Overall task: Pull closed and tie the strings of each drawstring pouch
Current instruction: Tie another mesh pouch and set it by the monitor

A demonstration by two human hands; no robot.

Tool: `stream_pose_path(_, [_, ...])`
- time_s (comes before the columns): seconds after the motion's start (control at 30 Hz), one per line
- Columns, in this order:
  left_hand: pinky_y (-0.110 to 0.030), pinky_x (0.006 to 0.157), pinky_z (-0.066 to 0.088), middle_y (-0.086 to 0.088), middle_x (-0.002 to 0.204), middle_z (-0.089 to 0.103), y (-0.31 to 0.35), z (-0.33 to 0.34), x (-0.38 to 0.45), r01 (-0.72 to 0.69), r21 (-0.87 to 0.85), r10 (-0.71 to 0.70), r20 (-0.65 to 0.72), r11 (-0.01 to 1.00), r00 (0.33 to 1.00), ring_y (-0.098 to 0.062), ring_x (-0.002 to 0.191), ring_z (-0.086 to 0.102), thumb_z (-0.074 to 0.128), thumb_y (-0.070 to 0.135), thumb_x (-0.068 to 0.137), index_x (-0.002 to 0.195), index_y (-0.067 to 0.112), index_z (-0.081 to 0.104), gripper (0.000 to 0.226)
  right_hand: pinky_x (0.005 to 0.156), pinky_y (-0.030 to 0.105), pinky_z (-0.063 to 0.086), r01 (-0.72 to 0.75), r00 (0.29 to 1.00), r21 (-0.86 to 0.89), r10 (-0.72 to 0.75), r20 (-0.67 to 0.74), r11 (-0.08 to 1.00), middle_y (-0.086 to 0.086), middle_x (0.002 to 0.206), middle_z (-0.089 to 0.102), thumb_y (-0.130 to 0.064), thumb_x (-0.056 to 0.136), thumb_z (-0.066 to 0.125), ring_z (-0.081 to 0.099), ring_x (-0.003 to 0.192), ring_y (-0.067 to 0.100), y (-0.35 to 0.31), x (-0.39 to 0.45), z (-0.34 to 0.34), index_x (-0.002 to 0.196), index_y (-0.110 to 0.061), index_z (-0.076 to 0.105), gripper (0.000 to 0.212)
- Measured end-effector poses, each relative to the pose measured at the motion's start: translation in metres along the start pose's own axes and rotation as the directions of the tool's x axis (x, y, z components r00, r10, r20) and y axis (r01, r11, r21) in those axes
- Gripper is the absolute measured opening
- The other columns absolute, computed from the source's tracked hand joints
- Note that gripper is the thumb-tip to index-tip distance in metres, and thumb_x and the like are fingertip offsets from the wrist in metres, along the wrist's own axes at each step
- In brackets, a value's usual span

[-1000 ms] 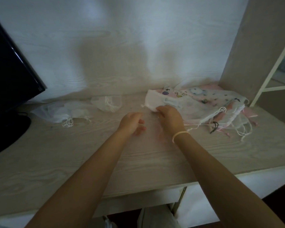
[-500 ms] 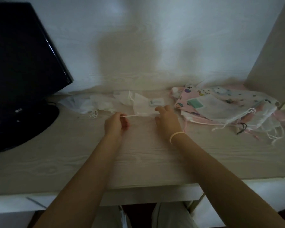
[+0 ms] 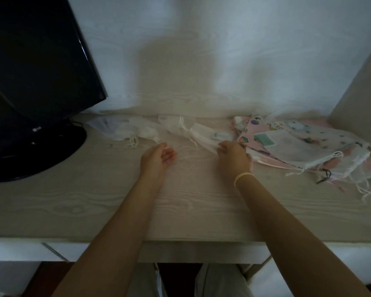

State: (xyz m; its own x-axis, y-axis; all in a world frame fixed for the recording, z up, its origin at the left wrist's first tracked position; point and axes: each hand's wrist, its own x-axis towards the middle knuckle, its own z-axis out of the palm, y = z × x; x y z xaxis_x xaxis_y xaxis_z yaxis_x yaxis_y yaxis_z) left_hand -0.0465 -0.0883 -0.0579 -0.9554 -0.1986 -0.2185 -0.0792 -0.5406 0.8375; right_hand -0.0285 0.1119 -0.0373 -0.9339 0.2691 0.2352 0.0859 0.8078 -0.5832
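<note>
Left hand [image 3: 159, 155] has released the string and lies relaxed; right hand [image 3: 231, 154] grips the white pouch [image 3: 201, 136] near the bench [image 3: 94, 200] back edge; tying remains.

Dim room, pale woodgrain desk [image 3: 94, 200] against white woodgrain wall [image 3: 223, 50], black monitor [image 3: 34, 61] at left.
</note>
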Motion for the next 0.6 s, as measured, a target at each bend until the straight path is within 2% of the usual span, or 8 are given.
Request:
stream_pose_path(0.07, [-0.028, 0.069, 0.059, -0.018, 0.089, 0.062, -0.002, 0.0, -0.001, -0.016, 0.081, 0.014, 0.024, 0.997, 1.0, -0.026, 0.079, 0.065, 0.054, 0.011, 0.098, 0.111, -0.001, 0.056, 0.018, 0.086, 0.021, 0.028, 0.076, 0.997, 0.028, -0.077, 0.017, 0.997, 0.011, 0.12, 0.063, -0.014, 0.095, 0.052, 0.055, 0.115, 0.027, -0.007, -0.003, 0.002, 0.122, -0.008, 0.063, 0.029])
stream_pose_path(0.2, [-0.031, 0.071, 0.057, -0.014, 0.096, 0.061, -0.003, -0.003, -0.006, -0.069, 0.156, 0.055, 0.093, 0.985, 0.994, -0.025, 0.074, 0.064, 0.056, 0.007, 0.095, 0.117, 0.01, 0.057, 0.022, 0.089, 0.025, 0.037, 0.16, 0.985, 0.131, -0.168, 0.048, 0.978, 0.016, 0.115, 0.065, -0.012, 0.092, 0.058, 0.059, 0.107, 0.03, -0.014, -0.007, 0.01, 0.116, -0.003, 0.065, 0.027])
stream_pose_path(0.27, [-0.033, 0.075, 0.056, -0.012, 0.104, 0.062, -0.005, -0.007, -0.006, -0.132, 0.225, 0.107, 0.12, 0.965, 0.987, -0.023, 0.077, 0.064, 0.069, 0.007, 0.08, 0.109, 0.015, 0.065, 0.03, 0.087, 0.025, 0.038, 0.192, 0.978, 0.147, -0.202, 0.057, 0.97, 0.016, 0.113, 0.066, -0.012, 0.091, 0.059, 0.059, 0.105, 0.029, -0.017, -0.009, 0.009, 0.115, -0.003, 0.066, 0.026])
stream_pose_path(0.33, [-0.037, 0.079, 0.055, -0.01, 0.108, 0.066, -0.006, -0.009, -0.007, -0.183, 0.339, 0.151, 0.121, 0.923, 0.981, -0.019, 0.077, 0.065, 0.075, 0.014, 0.068, 0.103, 0.019, 0.07, 0.036, 0.088, 0.025, 0.038, 0.218, 0.971, 0.157, -0.231, 0.068, 0.963, 0.016, 0.112, 0.066, -0.012, 0.091, 0.06, 0.059, 0.105, 0.03, -0.018, -0.011, 0.008, 0.113, -0.003, 0.067, 0.025])
stream_pose_path(0.4, [-0.035, 0.077, 0.056, -0.009, 0.107, 0.067, -0.007, -0.011, -0.007, -0.206, 0.36, 0.171, 0.129, 0.91, 0.977, -0.015, 0.071, 0.065, 0.078, 0.013, 0.075, 0.105, 0.015, 0.07, 0.031, 0.087, 0.025, 0.037, 0.233, 0.963, 0.166, -0.251, 0.098, 0.958, 0.017, 0.112, 0.066, -0.011, 0.091, 0.061, 0.058, 0.105, 0.031, -0.018, -0.012, 0.006, 0.111, -0.003, 0.068, 0.023])
stream_pose_path(0.5, [-0.028, 0.067, 0.054, -0.004, 0.094, 0.067, -0.008, -0.01, -0.003, -0.227, 0.351, 0.183, 0.153, 0.909, 0.971, -0.011, 0.061, 0.063, 0.071, 0.012, 0.087, 0.099, 0.015, 0.07, 0.013, 0.086, 0.021, 0.035, 0.247, 0.95, 0.181, -0.275, 0.148, 0.952, 0.018, 0.115, 0.065, -0.011, 0.091, 0.061, 0.057, 0.108, 0.031, -0.019, -0.015, 0.002, 0.111, -0.003, 0.068, 0.023])
stream_pose_path(0.6, [-0.021, 0.055, 0.05, -0.005, 0.082, 0.067, -0.006, -0.006, -0.004, -0.205, 0.381, 0.16, 0.146, 0.902, 0.976, -0.007, 0.052, 0.059, 0.064, 0.012, 0.093, 0.094, 0.011, 0.07, 0.006, 0.084, 0.017, 0.032, 0.246, 0.945, 0.156, -0.273, 0.181, 0.957, 0.018, 0.116, 0.062, -0.013, 0.091, 0.061, 0.057, 0.108, 0.031, -0.016, -0.014, 0.002, 0.113, -0.004, 0.068, 0.024])
